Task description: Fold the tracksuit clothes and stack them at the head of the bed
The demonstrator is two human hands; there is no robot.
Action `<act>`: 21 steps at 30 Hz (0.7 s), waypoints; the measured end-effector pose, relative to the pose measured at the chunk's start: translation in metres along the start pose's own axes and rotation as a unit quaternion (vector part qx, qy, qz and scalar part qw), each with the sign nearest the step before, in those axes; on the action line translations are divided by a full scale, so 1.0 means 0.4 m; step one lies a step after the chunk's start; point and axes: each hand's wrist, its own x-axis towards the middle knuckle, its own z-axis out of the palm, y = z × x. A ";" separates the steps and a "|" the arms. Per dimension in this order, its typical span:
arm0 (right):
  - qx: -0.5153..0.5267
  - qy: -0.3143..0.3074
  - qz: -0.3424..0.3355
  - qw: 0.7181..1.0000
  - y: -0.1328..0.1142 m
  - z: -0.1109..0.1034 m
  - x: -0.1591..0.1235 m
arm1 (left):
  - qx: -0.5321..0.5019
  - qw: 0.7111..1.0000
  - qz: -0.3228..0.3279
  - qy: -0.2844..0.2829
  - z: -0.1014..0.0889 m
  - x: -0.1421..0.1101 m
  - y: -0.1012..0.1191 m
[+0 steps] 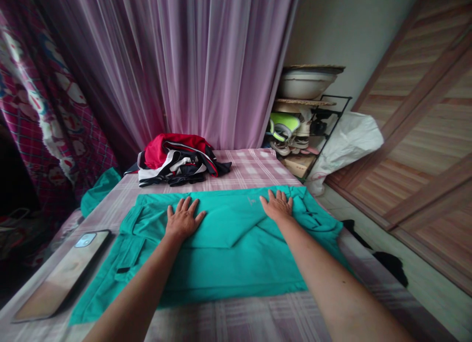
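A teal garment (228,270) is spread in flat, folded layers across the table; whether it is a jacket or trousers I cannot tell. Its left end shows seams and a small black tab, and a small pale logo sits near its far edge. My left hand (183,219) lies palm down on the left part of the cloth, fingers spread. Toward the far right of the same garment, my right hand (278,205) presses flat with its fingers apart. Wrinkles run through the fabric beside the right hand. Neither hand grips anything.
A phone (61,278) lies at the table's left edge. Beyond the garment is a heap of red, white and dark clothes (177,160) on the checked tablecloth (250,167). Purple curtains (221,62) hang behind. A shoe rack (332,121) and white sack (350,140) stand right.
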 end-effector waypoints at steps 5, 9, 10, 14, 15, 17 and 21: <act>-0.001 -0.036 -0.017 0.999 0.005 -0.019 0.014 | 0.000 1.000 -0.003 -0.008 -0.005 0.000 0.003; -0.019 -0.008 -0.030 0.999 -0.006 -0.027 0.006 | 0.001 1.000 -0.004 -0.005 -0.005 0.000 0.004; -0.025 0.016 -0.049 0.998 -0.010 -0.027 0.003 | 0.001 1.000 -0.004 -0.002 -0.003 0.000 0.003; -0.018 0.034 -0.128 0.991 -0.022 -0.020 0.004 | 0.005 1.000 -0.003 0.003 0.003 0.002 0.002; -0.011 0.002 -0.129 0.992 -0.024 -0.018 0.007 | 0.006 1.000 -0.003 0.002 0.003 0.002 0.002; -0.001 -0.057 -0.122 0.991 -0.025 -0.016 0.015 | 0.008 1.000 -0.003 0.001 0.002 0.002 0.002; -0.005 -0.016 -0.105 0.994 -0.022 -0.009 0.022 | 0.010 1.000 -0.007 -0.003 -0.002 0.000 0.005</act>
